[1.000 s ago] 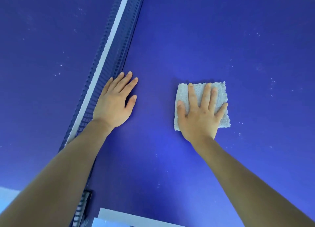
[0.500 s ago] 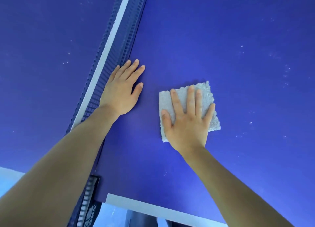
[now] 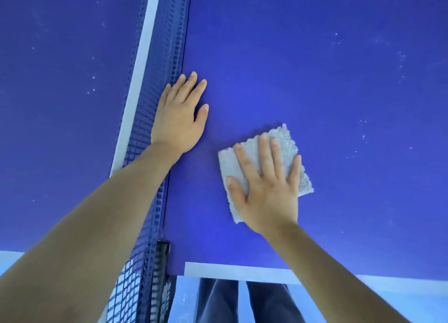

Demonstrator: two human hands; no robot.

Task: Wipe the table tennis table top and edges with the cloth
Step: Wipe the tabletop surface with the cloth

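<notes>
on the far left is one half of the blue table top (image 3: 60, 140), with little white specks (image 3: 93, 83) on it. next comes the net (image 3: 157, 85), which runs from the bottom of the view to the top. it has a white band (image 3: 143, 56) along its top edge. low down, the net meets a dark post (image 3: 162, 262) at the side of the table.

just right of the net is the left hand (image 3: 179, 121). it lies flat on the table, palm down. its fingers are straight and close together, and it holds nothing. its outer side is right beside the foot of the net, but i cannot tell if they touch.

further right is the cloth (image 3: 287, 140). it is pale grey and fluffy. it lies flat on the blue top, turned a bit so one corner points up. it is near the close edge of the table and apart from the left hand. the right hand (image 3: 266, 196) presses down on it with the palm and with straight, spread fingers. it does not pinch the cloth.

a white line (image 3: 242, 273) runs along the close edge. below it are two legs (image 3: 218, 303) in dark trousers. on the far right the table top has more white specks
</notes>
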